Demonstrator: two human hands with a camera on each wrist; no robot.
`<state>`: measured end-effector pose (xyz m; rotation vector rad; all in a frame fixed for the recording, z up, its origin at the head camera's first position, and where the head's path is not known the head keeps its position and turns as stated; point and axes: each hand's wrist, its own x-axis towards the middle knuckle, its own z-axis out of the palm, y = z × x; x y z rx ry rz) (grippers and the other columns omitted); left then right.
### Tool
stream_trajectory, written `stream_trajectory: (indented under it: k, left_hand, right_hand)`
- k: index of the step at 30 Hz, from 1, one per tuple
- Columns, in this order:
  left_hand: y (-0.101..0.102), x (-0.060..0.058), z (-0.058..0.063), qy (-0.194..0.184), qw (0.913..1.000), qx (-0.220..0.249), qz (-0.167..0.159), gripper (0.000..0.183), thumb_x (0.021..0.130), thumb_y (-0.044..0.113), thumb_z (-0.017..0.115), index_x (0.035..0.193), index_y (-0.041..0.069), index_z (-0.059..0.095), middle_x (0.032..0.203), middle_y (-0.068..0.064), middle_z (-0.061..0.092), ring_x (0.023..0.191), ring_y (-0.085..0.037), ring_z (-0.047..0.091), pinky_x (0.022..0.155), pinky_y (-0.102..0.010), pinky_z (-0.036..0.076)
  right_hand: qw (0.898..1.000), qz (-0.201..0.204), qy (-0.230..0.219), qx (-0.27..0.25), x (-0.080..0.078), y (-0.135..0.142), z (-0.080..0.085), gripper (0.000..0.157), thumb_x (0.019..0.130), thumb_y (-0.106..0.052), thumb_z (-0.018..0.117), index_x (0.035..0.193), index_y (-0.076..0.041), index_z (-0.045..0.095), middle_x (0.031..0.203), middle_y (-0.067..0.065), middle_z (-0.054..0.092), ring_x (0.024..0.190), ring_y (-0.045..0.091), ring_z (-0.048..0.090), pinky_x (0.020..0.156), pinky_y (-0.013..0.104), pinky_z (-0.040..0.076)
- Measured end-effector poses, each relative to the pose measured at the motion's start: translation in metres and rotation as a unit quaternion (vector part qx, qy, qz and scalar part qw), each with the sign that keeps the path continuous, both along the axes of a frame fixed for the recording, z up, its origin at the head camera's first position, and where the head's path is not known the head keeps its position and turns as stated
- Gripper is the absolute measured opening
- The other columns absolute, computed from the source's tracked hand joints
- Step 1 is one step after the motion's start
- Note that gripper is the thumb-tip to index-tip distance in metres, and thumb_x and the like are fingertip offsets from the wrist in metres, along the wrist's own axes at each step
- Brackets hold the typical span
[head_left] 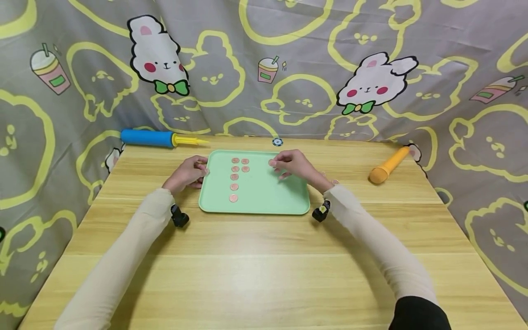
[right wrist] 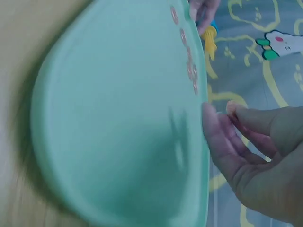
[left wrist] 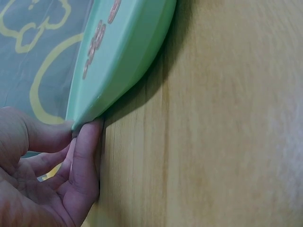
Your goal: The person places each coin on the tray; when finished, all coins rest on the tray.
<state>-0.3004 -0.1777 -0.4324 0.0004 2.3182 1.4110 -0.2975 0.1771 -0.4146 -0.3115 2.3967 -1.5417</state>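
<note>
A light green tray (head_left: 272, 201) lies on the wooden table. Several copper coins (head_left: 234, 187) form a long column on its left half, with a shorter column beside the far end. My left hand (head_left: 187, 174) pinches the tray's left rim; in the left wrist view, thumb and fingers (left wrist: 85, 151) meet at that edge. Above the tray's far right part, my right hand (head_left: 294, 164) pinches one coin (head_left: 271, 162) between thumb and fingertips. In the right wrist view the right hand (right wrist: 265, 156) hides most of that coin.
Right of the tray, partly behind the right wrist, lies a loose coin (head_left: 335, 182). A small dark-and-white disc (head_left: 277, 142) sits behind the tray. A blue cylinder with yellow prongs (head_left: 147, 138) lies back left, and an orange stick with a rounded end (head_left: 389, 165) at right. Patterned cloth (head_left: 297, 59) hangs behind.
</note>
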Motion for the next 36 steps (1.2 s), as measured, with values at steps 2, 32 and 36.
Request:
stream_trajectory:
  k: [2,32,36]
  left_hand:
    - [0.001,0.000,0.000,-0.001,1.0000,0.000,0.000,0.055,0.109,0.013,0.052,0.160,0.003,0.033,0.120,-0.014,0.049,0.085,-0.021,0.056,0.071,-0.029,0.057]
    - [0.001,0.002,0.006,0.009,0.9998,-0.019,-0.004,0.057,0.109,0.013,0.055,0.160,0.002,0.034,0.127,-0.018,0.051,0.088,-0.022,0.059,0.071,-0.031,0.060]
    - [0.001,0.003,0.008,0.011,0.9995,-0.028,-0.002,0.056,0.108,0.012,0.056,0.159,0.000,0.037,0.133,-0.022,0.052,0.090,-0.024,0.063,0.074,-0.033,0.063]
  right_hand:
    - [1.000,-0.002,-0.004,-0.013,0.000,-0.008,-0.002,0.023,0.103,-0.012,0.069,0.119,0.005,0.071,0.105,0.032,0.072,0.090,0.039,0.074,0.077,0.045,0.065]
    - [0.993,0.011,-0.032,0.113,-0.009,-0.081,-0.017,0.018,0.098,-0.007,0.073,0.084,-0.002,0.065,0.079,0.009,0.067,0.057,0.015,0.068,0.065,0.030,0.063]
    - [0.993,0.010,-0.028,0.116,-0.009,-0.084,-0.019,0.021,0.098,-0.009,0.075,0.083,-0.002,0.061,0.078,0.008,0.065,0.056,0.015,0.067,0.063,0.030,0.063]
